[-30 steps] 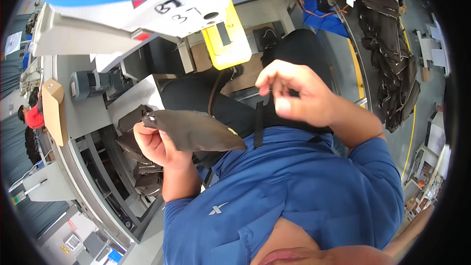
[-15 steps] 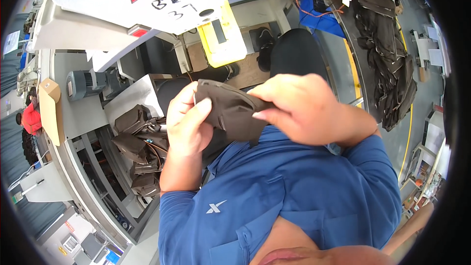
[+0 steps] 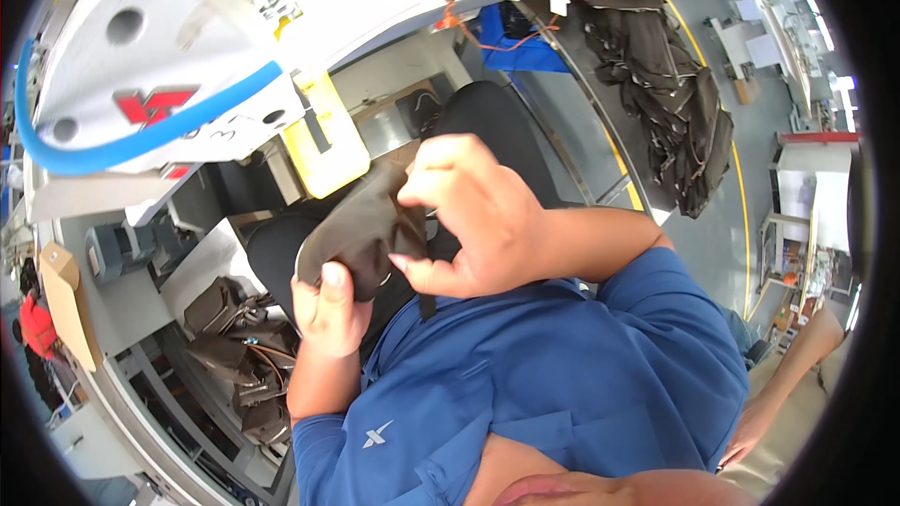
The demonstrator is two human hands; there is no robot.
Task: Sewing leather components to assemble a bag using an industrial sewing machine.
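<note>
My left hand (image 3: 330,317) grips the lower left end of a dark olive-brown fabric piece (image 3: 352,225), thumb over it, below the sewing machine's white housing (image 3: 112,66). My right hand (image 3: 473,220) pinches the right side of the same piece with bent fingers; the part between its fingertips is partly hidden. The piece is folded and slanted, over my dark-trousered lap. Above it a yellow plastic part (image 3: 333,155) hangs under the machine, along whose front a blue tube (image 3: 141,150) curves.
Dark bags (image 3: 230,337) are piled at lower left beside a cardboard piece (image 3: 70,309). Dark fabric items (image 3: 656,84) lie heaped at right, near a blue bin (image 3: 506,56). A co-worker's arm (image 3: 787,375) shows at lower right; a person in red (image 3: 39,326) is at far left.
My right hand came from open to grip the fabric, which both hands have turned and moved lower-left in view. The view has shifted and tilted, bringing more machine into sight.
</note>
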